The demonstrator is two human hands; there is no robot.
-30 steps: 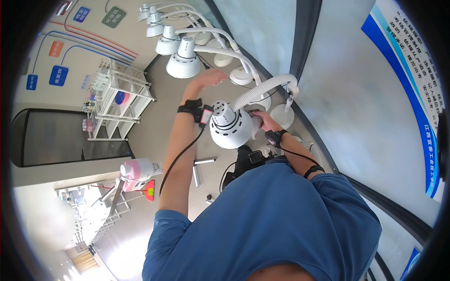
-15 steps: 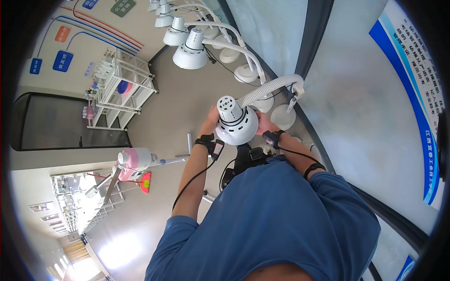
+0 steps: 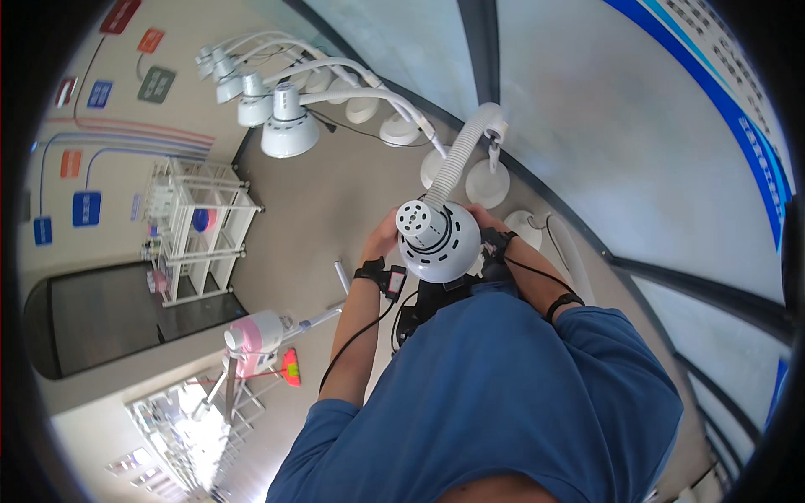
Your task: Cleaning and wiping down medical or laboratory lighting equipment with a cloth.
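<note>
"Two hands at it now?"

"Yes. The white lamp head (image 3: 444, 250) sits just off the middle of my view, a touch toward three o'clock, its vented cap tipped up at me. My left hand (image 3: 383, 239) is at its nine o'clock side, my right hand (image 3: 489, 218) at two."

"What's different?"

"A second ago my left hand was raised away from it, and only the right was at the lamp. Now the left has come in too, so the head is between the pair. I'd judge it steadier that way, and easier to angle from both sides."

"Clamped on it?"

"Can't tell. The shade hides my fingers."

"And further out?"

"The ribbed gooseneck (image 3: 459, 159) runs off toward one o'clock and bends down to a round base (image 3: 488, 184), just beyond my right hand. Frosted panels (image 3: 579, 159) stand past that at two. Other white lamps (image 3: 289, 136) line up toward ten, well apart from mine. Farther off, a white trolley (image 3: 231, 203) is at nine and a pink-and-white canister (image 3: 262, 331) at eight."
</note>
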